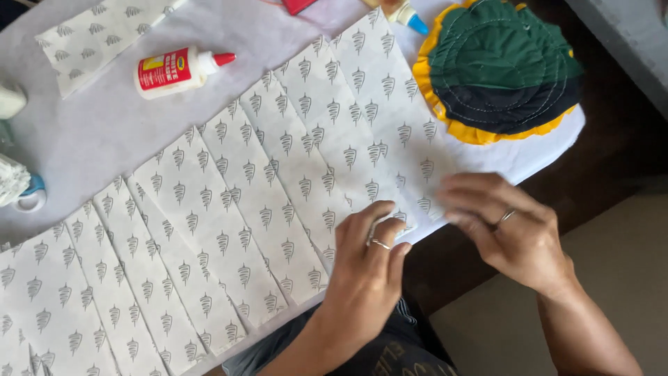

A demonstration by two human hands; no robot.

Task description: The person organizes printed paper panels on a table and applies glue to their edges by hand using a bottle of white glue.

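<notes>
Both hands flat, gripping nothing: left hand [369, 261] and right hand [504, 226] pressing printed paper strips [264, 188] near table edge, glue bottle [177, 69] well apart.

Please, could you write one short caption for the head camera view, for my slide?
Left hand and right hand press overlapping patterned paper sheets at the table edge, near a glue bottle.

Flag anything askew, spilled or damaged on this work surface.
Nothing looks spilled or torn. The glue bottle lies on its side, red cap on, no glue leaking. The patterned paper strips overlap in an even slanted row. Left hand and right hand press the strip ends at the table edge.
</notes>
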